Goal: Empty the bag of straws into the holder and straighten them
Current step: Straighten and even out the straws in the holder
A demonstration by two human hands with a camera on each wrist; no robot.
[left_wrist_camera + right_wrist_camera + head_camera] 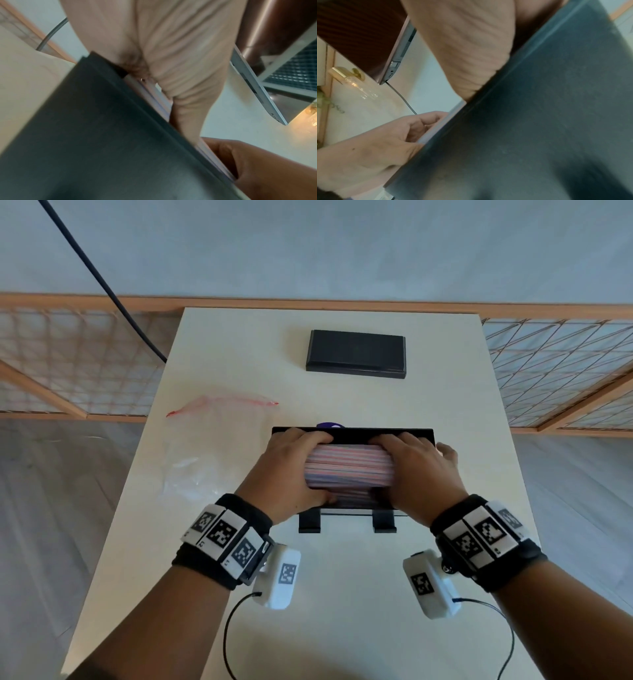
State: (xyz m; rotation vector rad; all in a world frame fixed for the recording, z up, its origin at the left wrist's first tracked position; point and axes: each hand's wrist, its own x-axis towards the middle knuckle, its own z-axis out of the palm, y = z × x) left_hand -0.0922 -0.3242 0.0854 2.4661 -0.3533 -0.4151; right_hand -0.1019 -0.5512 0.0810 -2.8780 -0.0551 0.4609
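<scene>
Straws [347,467] lie bundled over the holder [352,434]; both hands, left [291,470] and right [416,474], grip their ends.

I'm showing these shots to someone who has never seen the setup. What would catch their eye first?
First, the striped straws at the table's middle, a thick bundle clasped at each end by the left hand and the right hand over the black holder. Next, the emptied clear bag with its red seal, lying to the left. Beyond them, a black lid lies near the far edge.
</scene>
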